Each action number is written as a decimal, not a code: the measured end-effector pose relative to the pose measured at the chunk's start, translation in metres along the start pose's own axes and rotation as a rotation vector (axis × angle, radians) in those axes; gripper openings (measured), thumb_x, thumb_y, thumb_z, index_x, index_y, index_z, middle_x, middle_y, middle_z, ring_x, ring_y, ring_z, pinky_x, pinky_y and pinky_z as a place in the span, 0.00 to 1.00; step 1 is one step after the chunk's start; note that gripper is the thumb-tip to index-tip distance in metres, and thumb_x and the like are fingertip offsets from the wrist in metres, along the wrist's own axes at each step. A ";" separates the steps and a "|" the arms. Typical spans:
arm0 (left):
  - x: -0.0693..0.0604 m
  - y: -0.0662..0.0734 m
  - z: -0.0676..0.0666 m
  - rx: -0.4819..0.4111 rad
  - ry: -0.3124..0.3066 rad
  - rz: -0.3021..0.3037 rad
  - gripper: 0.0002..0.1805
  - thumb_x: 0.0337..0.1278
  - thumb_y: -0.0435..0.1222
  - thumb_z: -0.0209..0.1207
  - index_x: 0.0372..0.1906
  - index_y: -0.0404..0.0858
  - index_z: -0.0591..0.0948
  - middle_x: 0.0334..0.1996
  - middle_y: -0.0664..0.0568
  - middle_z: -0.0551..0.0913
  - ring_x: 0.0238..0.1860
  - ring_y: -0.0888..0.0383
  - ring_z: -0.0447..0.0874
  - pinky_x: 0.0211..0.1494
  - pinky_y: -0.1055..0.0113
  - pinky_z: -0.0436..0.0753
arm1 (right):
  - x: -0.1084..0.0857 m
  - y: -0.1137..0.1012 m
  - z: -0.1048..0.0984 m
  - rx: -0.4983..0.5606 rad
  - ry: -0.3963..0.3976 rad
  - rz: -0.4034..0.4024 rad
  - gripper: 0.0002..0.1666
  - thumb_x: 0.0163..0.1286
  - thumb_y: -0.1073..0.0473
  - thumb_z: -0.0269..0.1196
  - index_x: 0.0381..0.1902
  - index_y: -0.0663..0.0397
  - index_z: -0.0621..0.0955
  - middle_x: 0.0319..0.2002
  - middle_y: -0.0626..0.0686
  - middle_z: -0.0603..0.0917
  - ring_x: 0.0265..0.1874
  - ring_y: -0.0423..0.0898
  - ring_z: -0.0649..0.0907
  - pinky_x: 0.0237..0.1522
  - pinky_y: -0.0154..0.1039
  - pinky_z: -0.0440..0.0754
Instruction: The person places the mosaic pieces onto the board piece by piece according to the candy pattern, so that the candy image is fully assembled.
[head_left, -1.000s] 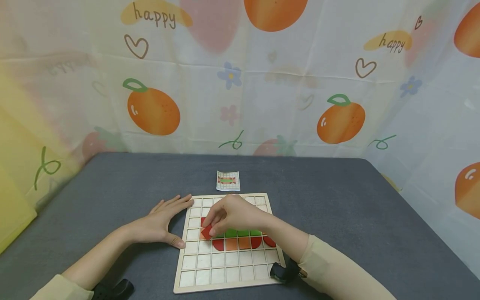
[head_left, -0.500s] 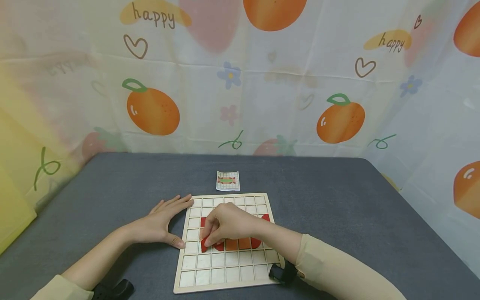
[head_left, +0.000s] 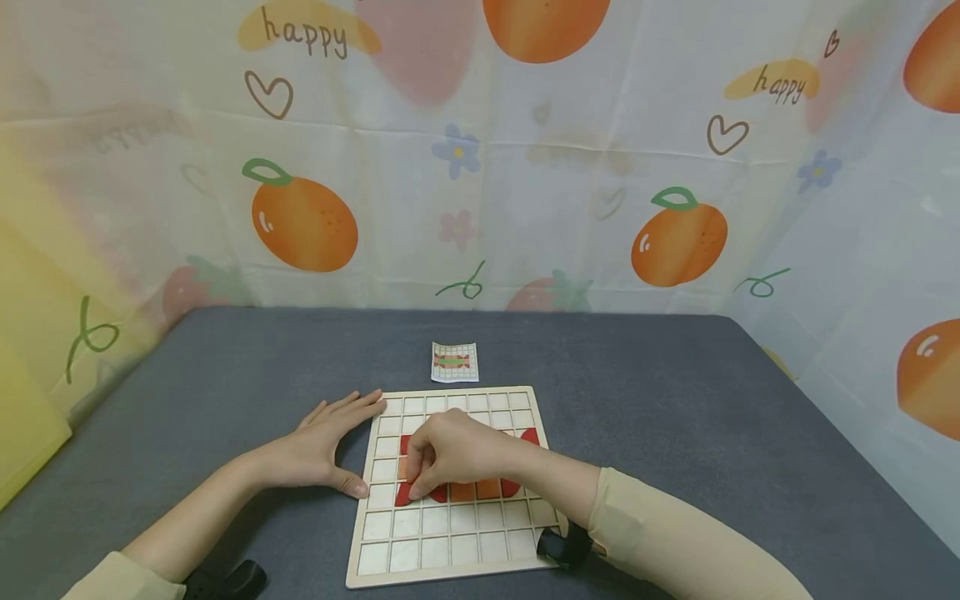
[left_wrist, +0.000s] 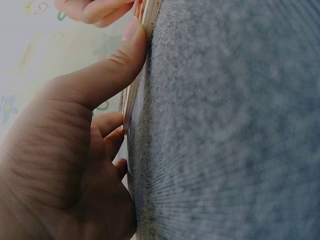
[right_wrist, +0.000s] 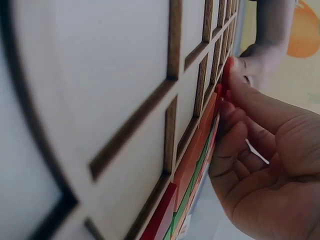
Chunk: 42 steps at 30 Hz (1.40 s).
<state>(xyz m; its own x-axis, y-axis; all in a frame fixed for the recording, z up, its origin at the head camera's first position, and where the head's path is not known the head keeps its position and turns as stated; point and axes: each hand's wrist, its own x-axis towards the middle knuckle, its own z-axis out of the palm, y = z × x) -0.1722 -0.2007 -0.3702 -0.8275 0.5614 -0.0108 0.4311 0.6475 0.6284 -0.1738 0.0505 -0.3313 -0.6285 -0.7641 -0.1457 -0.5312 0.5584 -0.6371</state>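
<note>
A pale wooden grid board (head_left: 435,577) lies on the table. My right hand (head_left: 465,450) pinches a small red tile (head_left: 402,495) between thumb and fingers, low over a left-hand cell. In the right wrist view, that red tile (right_wrist: 227,75) shows at the thumb tip, against the grid. Other red tiles and orange tiles (head_left: 475,490) lie in the middle rows; my right hand covers part of them. Green tiles (right_wrist: 192,187) show in the right wrist view. My left hand (head_left: 322,446) rests with fingers spread along the board's left edge, thumb touching the rim.
Behind the board lies a small printed card (head_left: 454,363) with a coloured grid pattern. The dark grey table (head_left: 660,417) extends to both sides. A fruit-printed curtain (head_left: 525,208) hangs at the back and sides.
My right hand has moved down toward the board's near side with the red tile, from over the orange tile's row to the cell below. The tile has turned. My left hand stays put.
</note>
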 end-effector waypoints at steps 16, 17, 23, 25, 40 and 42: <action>0.002 0.000 -0.001 0.029 -0.004 -0.015 0.62 0.34 0.59 0.74 0.76 0.40 0.60 0.79 0.40 0.54 0.78 0.28 0.43 0.70 0.24 0.39 | -0.016 0.019 -0.051 0.133 0.242 0.025 0.09 0.67 0.60 0.66 0.44 0.53 0.87 0.34 0.51 0.88 0.31 0.54 0.86 0.33 0.36 0.83; 0.002 0.000 -0.001 0.029 -0.004 -0.015 0.62 0.34 0.59 0.75 0.76 0.40 0.60 0.79 0.40 0.54 0.78 0.28 0.43 0.71 0.24 0.39 | -0.019 0.022 -0.056 0.151 0.256 0.036 0.09 0.68 0.60 0.65 0.44 0.53 0.86 0.35 0.53 0.88 0.32 0.58 0.85 0.34 0.40 0.84; -0.002 0.001 0.000 0.031 0.003 -0.018 0.59 0.36 0.60 0.73 0.76 0.42 0.62 0.79 0.42 0.55 0.79 0.33 0.44 0.74 0.29 0.39 | -0.039 0.039 -0.075 0.206 0.346 0.096 0.08 0.69 0.58 0.65 0.44 0.50 0.86 0.36 0.58 0.87 0.32 0.56 0.83 0.40 0.54 0.85; -0.004 0.007 -0.001 0.033 0.023 0.021 0.56 0.38 0.59 0.73 0.75 0.42 0.65 0.78 0.44 0.58 0.79 0.35 0.46 0.79 0.38 0.39 | -0.046 0.044 -0.080 0.199 0.381 0.113 0.07 0.69 0.57 0.64 0.43 0.48 0.86 0.36 0.57 0.87 0.31 0.52 0.82 0.39 0.52 0.85; -0.029 0.050 0.012 0.268 -0.128 0.383 0.24 0.72 0.51 0.50 0.70 0.57 0.72 0.73 0.60 0.69 0.76 0.46 0.63 0.82 0.68 0.49 | -0.073 0.068 -0.090 0.213 0.420 0.203 0.07 0.70 0.54 0.63 0.42 0.44 0.86 0.40 0.61 0.87 0.33 0.53 0.83 0.42 0.52 0.82; -0.029 0.048 0.013 0.254 -0.141 0.384 0.24 0.72 0.51 0.49 0.69 0.58 0.72 0.73 0.60 0.69 0.76 0.45 0.63 0.82 0.72 0.46 | -0.074 0.069 -0.090 0.209 0.419 0.202 0.07 0.70 0.54 0.63 0.42 0.44 0.86 0.38 0.61 0.87 0.31 0.49 0.82 0.40 0.51 0.82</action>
<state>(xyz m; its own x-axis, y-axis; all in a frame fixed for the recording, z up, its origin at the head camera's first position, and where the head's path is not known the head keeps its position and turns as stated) -0.1223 -0.1789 -0.3497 -0.5417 0.8378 0.0682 0.7848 0.4751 0.3979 -0.2149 0.1747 -0.2968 -0.9035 -0.4285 0.0076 -0.2778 0.5720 -0.7718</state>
